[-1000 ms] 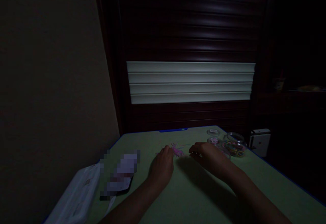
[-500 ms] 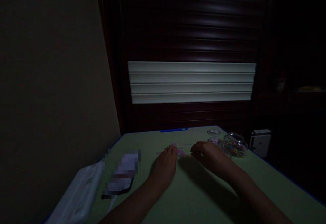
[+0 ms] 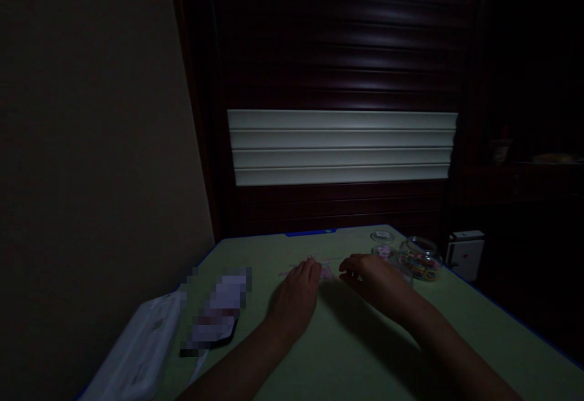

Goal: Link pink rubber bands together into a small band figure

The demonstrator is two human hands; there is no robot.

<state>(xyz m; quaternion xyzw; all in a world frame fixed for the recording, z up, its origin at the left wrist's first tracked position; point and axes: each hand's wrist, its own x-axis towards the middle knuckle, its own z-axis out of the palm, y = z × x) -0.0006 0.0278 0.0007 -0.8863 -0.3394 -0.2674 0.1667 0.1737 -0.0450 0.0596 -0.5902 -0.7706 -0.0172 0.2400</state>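
Observation:
My left hand [image 3: 297,294] rests palm down on the green table [image 3: 328,352], its fingertips at the near left side of some small pink pieces [image 3: 325,272]. What lies under its fingers is hidden. My right hand [image 3: 370,276] hovers just right of the pieces, fingers curled and their tips near the thumb. Whether anything small sits between them is too dark to tell. Behind the right hand stand a clear jar [image 3: 420,260] of colourful bands and a small clear dish [image 3: 384,252] with pink items. A round clear lid [image 3: 382,237] lies farther back.
At the left are a long white case [image 3: 137,346] and a blurred-out flat object [image 3: 221,310] with a cable by it. A wall rises on the left. Beyond the table's back edge is dark slatted panelling with a pale slatted band [image 3: 342,148].
My left hand has shifted very slightly right over the pieces. My right hand has barely moved, and its fingers stay curled.

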